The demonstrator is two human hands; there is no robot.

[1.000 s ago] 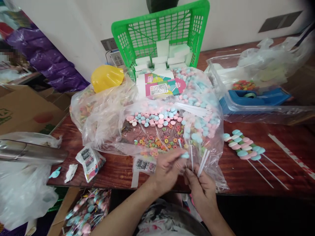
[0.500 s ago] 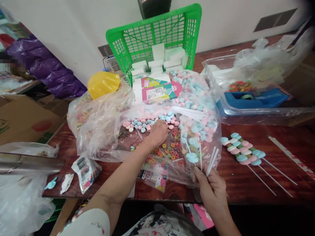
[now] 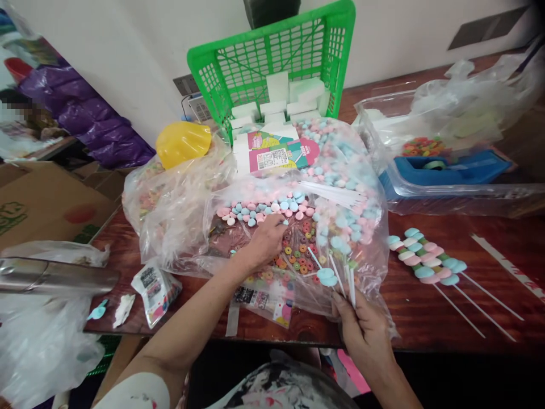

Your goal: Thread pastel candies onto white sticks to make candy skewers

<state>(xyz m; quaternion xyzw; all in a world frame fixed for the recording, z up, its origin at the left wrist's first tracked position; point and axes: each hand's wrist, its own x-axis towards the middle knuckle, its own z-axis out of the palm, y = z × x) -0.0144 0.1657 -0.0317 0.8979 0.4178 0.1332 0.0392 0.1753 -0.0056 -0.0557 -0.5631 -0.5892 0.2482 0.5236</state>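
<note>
My left hand (image 3: 264, 241) reaches over the clear plastic sheet (image 3: 183, 227) and its curled fingers pinch at the pink and blue marshmallow candies (image 3: 264, 207), just above a patch of coloured ring candies (image 3: 298, 255). My right hand (image 3: 361, 329) is closed on several thin white sticks (image 3: 347, 278) near the table's front edge; one stick carries a blue candy (image 3: 327, 276). What the left fingers grip is too small to make out.
A green basket (image 3: 272, 57) with white blocks stands tilted at the back. Three finished candy skewers (image 3: 426, 261) lie to the right. A clear bin (image 3: 426, 193) holds a blue tape dispenser (image 3: 447, 167). A yellow scoop (image 3: 183, 142), small packets (image 3: 155, 284) and a cardboard box (image 3: 42, 199) lie left.
My left hand left the sticks, reached forward into the candy pile, then drew slightly back toward the ring candies. My right hand kept hold of the sticks.
</note>
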